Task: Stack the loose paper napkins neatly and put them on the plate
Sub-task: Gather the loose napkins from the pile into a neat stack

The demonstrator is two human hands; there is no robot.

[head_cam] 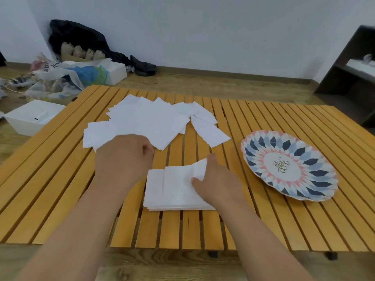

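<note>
Several loose white paper napkins (150, 118) lie spread and overlapping across the far middle of the slatted wooden table (60, 179). A squared stack of napkins (172, 191) sits nearer me at the centre. My right hand (217, 181) pinches the top napkin's right corner, lifting and crumpling it slightly. My left hand (123, 157) rests knuckles-up on the near edge of the loose pile, fingers curled on a napkin. A round plate (322, 173) with a blue, pink and white diamond pattern lies at the right, bare of napkins.
On the floor to the left stands a white open box (32, 116), with plastic bags (67, 76), a white carton and a black bag behind it by the wall. A dark shelf unit (349, 74) stands at the far right.
</note>
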